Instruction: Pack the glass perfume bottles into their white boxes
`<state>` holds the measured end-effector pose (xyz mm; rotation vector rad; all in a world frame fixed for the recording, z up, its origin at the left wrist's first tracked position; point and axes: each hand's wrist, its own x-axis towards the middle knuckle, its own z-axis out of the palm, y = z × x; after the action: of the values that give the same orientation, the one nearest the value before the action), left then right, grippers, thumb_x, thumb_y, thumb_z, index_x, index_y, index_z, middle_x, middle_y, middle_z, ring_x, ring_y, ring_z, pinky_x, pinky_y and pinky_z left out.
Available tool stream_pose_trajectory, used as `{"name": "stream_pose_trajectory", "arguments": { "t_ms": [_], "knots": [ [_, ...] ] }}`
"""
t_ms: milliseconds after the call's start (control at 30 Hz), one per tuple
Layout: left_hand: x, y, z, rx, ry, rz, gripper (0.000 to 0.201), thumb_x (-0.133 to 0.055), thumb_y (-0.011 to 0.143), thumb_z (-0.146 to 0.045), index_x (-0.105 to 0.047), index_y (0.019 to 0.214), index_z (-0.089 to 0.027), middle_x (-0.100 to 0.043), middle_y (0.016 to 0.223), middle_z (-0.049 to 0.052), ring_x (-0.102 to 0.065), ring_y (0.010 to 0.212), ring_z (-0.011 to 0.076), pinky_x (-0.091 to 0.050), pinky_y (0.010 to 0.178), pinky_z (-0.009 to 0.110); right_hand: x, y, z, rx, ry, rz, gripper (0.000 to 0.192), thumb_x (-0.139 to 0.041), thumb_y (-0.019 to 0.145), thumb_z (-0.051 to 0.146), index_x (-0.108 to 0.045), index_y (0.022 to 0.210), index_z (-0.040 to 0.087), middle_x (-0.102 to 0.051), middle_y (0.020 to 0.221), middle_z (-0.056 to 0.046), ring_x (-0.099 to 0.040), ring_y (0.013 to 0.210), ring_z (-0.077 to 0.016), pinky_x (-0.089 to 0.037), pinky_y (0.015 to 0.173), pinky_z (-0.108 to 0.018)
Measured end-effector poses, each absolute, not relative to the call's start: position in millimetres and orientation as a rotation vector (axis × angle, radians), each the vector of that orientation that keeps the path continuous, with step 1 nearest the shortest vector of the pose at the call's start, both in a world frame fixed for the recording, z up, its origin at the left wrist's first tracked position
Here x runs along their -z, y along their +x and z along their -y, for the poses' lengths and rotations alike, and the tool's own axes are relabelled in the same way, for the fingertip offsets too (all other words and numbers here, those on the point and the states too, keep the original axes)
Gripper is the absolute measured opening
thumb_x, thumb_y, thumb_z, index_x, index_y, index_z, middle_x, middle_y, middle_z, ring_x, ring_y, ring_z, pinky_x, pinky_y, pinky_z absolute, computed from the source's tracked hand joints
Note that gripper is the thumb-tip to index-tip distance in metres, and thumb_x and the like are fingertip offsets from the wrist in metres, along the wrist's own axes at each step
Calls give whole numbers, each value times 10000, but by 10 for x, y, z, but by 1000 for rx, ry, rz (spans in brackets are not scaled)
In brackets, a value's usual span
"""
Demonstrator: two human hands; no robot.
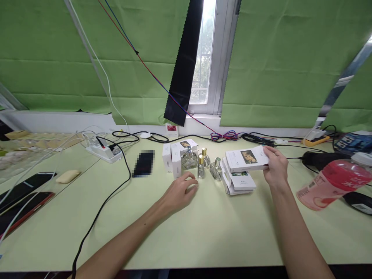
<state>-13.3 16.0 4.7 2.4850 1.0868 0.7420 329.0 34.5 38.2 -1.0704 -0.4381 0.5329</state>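
My right hand grips the right end of a flat white box with a yellow flower picture, above a small pile of white boxes. My left hand rests on the table, its fingers loosely bent and apart with nothing in them. Just beyond it stand glass perfume bottles: a round one, a slim gold-capped one and another gold-capped one. A silver-capped bottle leans by the pile. White boxes stand upright left of the bottles, another white box behind.
A pink-labelled drink bottle is tilted at the right, near a black object. To the left are a power strip, a pixelated dark patch, phones and a black cable. More cables run along the wall.
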Motion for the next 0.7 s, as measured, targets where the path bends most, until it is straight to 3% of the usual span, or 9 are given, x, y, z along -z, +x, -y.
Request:
{"name": "stream_pose_trajectory", "arguments": {
  "t_ms": [367, 533, 700],
  "knots": [
    [-42, -130, -145, -737, 2505, -1088, 256, -487, 995, -304, -718, 942, -209, -663, 1098, 65, -580, 627, 121, -488, 619, 305, -471, 3200, -305, -614, -879, 521, 287, -797, 651, 295, -656, 870, 173, -697, 876, -14, -673, 736, -139, -547, 632, -243],
    [-33, -142, -179, -832, 2496, -1088, 245, -478, 1008, -291, -708, 1012, -205, -686, 1069, 59, -560, 623, 112, -478, 638, 284, -559, 2936, -196, -753, -874, 673, 359, -827, 626, 332, -678, 918, 187, -701, 801, 1, -651, 648, -134, -508, 571, -232],
    [-5, -165, -222, -1108, 2464, -1078, 238, -475, 1014, -280, -694, 1043, -191, -710, 898, 37, -506, 556, 100, -454, 602, 262, -595, 2572, -101, -863, -920, 928, 384, -809, 697, 423, -661, 991, 224, -662, 685, 33, -606, 544, -143, -461, 498, -238]
  ]
}}
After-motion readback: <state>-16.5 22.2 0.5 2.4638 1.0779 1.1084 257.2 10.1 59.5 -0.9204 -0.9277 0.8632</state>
